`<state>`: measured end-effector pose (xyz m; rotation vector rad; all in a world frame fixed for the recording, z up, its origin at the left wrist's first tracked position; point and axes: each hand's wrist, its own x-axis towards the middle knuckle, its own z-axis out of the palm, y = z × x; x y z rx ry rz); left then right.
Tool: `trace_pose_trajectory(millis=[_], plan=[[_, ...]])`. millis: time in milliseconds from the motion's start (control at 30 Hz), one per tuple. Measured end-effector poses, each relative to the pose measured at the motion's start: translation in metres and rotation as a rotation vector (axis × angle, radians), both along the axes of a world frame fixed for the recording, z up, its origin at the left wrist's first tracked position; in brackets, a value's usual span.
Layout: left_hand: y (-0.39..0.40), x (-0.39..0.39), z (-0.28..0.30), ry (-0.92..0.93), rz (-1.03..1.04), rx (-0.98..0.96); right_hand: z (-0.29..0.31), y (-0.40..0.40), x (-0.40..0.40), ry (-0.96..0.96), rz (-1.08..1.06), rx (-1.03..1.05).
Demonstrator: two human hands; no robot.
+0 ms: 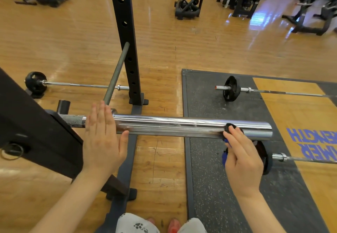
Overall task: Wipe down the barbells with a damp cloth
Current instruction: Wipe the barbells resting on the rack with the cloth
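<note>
left hand [102, 138] lies flat, fingers [99, 112] straight together, on the barbell sleeve [173, 124]; right hand [242, 158] fingers pinch a dark cloth [228, 127] against it.

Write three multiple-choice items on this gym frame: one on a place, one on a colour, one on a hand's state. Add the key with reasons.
1. Where is the cloth?
A. near the chrome sleeve's free end
B. on the floor
C. on the upright post

2. What colour is the lettering on the platform?
A. red
B. blue
C. white

3. How is the left hand?
A. fist
B. flat, fingers straight, at the barbell sleeve
C. gripping a plate

Key: 1 A, the right hand presses it there; 2 B, the letters are blue; 3 B, fingers extended.
</note>
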<state>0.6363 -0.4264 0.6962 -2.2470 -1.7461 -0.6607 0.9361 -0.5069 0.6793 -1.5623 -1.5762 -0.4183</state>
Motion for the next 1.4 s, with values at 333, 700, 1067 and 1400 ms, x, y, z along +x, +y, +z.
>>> trace_pose_trajectory(millis=[333, 700, 1067, 1400], plan=[[0.034, -0.002, 0.011, 0.066, 0.001, 0.015, 0.038, 0.026, 0.013, 0.057, -0.092, 0.002], [0.017, 0.001, 0.014, 0.023, -0.007, -0.062, 0.003, 0.004, -0.003, -0.017, -0.010, 0.008], [0.015, 0.006, -0.001, 0.043, 0.064, 0.035, 0.029, 0.023, -0.003, -0.027, -0.049, 0.018], [0.040, 0.008, 0.020, 0.078, 0.046, -0.108, 0.006, -0.007, -0.009, -0.035, 0.001, -0.059]])
